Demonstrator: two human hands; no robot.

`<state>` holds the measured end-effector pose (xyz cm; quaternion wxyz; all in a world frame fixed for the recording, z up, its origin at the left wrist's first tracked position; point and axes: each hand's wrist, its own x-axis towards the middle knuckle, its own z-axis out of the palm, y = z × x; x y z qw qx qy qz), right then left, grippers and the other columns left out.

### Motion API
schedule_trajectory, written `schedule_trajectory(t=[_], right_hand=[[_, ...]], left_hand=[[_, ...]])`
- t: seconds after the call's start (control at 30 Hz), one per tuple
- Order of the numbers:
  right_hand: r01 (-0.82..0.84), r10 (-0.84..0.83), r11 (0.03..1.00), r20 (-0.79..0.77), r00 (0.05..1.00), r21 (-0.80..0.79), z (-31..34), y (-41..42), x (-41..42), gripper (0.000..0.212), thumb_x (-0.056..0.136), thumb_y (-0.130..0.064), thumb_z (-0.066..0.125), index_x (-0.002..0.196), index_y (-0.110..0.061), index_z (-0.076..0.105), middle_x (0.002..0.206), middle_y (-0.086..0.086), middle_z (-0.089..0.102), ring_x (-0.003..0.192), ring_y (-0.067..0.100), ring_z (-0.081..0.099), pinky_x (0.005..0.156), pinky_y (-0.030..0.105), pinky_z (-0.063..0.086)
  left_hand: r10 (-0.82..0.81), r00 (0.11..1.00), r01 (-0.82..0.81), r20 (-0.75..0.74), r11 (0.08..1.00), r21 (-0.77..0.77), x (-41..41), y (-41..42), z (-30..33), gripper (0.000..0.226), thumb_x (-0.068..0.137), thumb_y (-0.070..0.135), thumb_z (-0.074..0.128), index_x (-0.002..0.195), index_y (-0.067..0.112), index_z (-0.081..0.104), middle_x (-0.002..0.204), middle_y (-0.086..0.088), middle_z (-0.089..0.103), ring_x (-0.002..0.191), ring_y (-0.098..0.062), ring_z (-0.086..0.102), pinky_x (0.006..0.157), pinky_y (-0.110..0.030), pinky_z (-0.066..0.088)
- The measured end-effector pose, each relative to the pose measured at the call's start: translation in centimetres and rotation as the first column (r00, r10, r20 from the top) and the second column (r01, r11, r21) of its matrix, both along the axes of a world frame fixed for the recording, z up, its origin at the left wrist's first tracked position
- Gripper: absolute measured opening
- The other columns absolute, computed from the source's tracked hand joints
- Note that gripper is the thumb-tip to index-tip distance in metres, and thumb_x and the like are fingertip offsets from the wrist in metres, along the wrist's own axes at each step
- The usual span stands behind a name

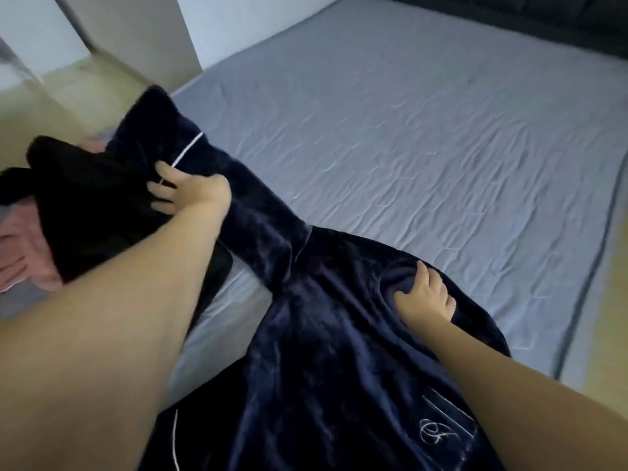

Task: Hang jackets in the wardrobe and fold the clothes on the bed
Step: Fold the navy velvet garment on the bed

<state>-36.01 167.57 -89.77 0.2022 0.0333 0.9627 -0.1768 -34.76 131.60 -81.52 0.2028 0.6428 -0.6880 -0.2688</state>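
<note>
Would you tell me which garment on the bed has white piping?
The navy velvet garment, held by both hands; the black garment and pink garment beside it show none.

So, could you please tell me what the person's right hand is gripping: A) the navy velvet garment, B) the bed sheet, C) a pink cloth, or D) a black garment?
A: the right hand has its fingers curled into a bunched fold of the navy velvet garment lying on the bed.
</note>
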Motion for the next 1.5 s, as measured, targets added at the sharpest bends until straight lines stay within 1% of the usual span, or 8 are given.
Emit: schedule_trajectory(t=[0.17,0.3,0.5,0.7,0.77,0.9,1.1,1.5], right_hand=[[0.342,-0.353,0.930,0.074,0.932,0.131,-2.9,9.6,2.7,0.087,0.081,-0.038,0.053,0.152,-0.016,0.008,0.157,0.011,0.014,0.143,0.032,0.015,0.116,0.047,0.013],[0.478,-0.477,0.876,0.255,0.841,0.061,-8.0,16.8,3.8,0.083,0.078,-0.052,0.066,0.142,-0.012,0.030,0.143,0.017,0.041,0.131,0.036,0.039,0.110,0.044,0.032],[0.233,-0.186,0.904,0.161,0.969,-0.358,-10.0,18.5,2.2,0.033,0.096,-0.035,0.053,0.126,-0.024,0.045,0.118,0.003,0.064,0.110,0.028,0.059,0.087,0.032,0.044],[-0.130,0.149,0.986,-0.198,0.969,0.105,-4.5,17.8,-10.9,0.030,0.100,-0.046,0.039,0.114,-0.019,0.044,0.110,0.016,0.061,0.098,0.038,0.060,0.071,0.039,0.039],[-0.150,0.248,0.950,-0.367,0.897,0.275,-2.5,16.5,-17.3,0.039,0.100,-0.045,0.039,0.126,-0.016,0.044,0.120,0.018,0.054,0.106,0.039,0.056,0.078,0.043,0.042],[-0.063,0.186,0.960,-0.450,0.873,0.274,-3.8,12.2,-23.0,0.067,0.098,-0.052,0.033,0.153,-0.017,0.016,0.151,0.017,0.022,0.135,0.037,0.025,0.110,0.050,0.020],[-0.271,0.347,0.917,-0.255,0.902,0.292,-16.3,11.5,-16.4,0.070,0.094,-0.058,0.010,0.155,-0.025,0.011,0.163,0.009,0.008,0.150,0.026,0.004,0.120,0.052,0.001],[-0.253,0.311,0.945,-0.324,0.893,0.207,-17.3,11.3,-18.1,0.066,0.092,-0.051,0.030,0.151,-0.021,0.029,0.159,0.012,0.022,0.148,0.030,0.016,0.118,0.055,0.008]], left_hand=[[-0.783,0.589,0.723,0.201,0.622,0.301,2.7,19.5,-6.3,0.063,0.092,0.028,0.048,0.148,0.028,0.020,0.157,-0.005,0.018,0.138,-0.033,0.025,0.111,-0.055,0.027],[-0.906,0.374,0.845,0.198,0.421,0.329,-1.9,25.3,-12.1,0.054,0.096,0.025,0.043,0.147,0.029,0.027,0.154,-0.002,0.026,0.130,-0.031,0.035,0.104,-0.052,0.037],[-0.821,0.143,0.852,0.552,0.387,0.354,-6.4,24.3,-17.2,0.040,0.103,0.042,0.036,0.142,0.039,0.037,0.162,0.005,0.006,0.149,-0.029,-0.006,0.105,-0.078,-0.005],[-0.656,0.730,0.681,0.191,0.722,-0.124,-13.5,21.1,-10.6,0.026,0.103,0.023,0.034,0.114,0.007,0.051,0.127,-0.017,0.049,0.122,-0.041,0.041,0.105,-0.069,0.025],[-0.613,0.781,0.622,0.120,0.743,-0.248,-18.7,19.8,-6.7,0.027,0.103,0.025,0.033,0.115,0.008,0.050,0.128,-0.017,0.050,0.123,-0.038,0.042,0.105,-0.065,0.028],[-0.588,0.762,0.646,0.271,0.667,-0.370,-23.2,21.7,-8.5,0.036,0.100,0.035,0.034,0.131,0.020,0.045,0.152,-0.006,0.031,0.144,-0.028,0.021,0.113,-0.066,-0.003],[-0.727,0.404,0.810,0.555,0.567,0.153,-16.3,24.2,-24.0,0.069,0.094,0.064,0.002,0.155,0.035,-0.008,0.163,0.002,-0.017,0.148,-0.022,-0.022,0.111,-0.066,-0.014],[-0.677,0.436,0.841,0.593,0.542,0.001,-17.7,23.7,-25.9,0.070,0.093,0.058,0.011,0.156,0.028,0.007,0.164,-0.007,-0.002,0.150,-0.028,-0.012,0.111,-0.070,-0.008]])
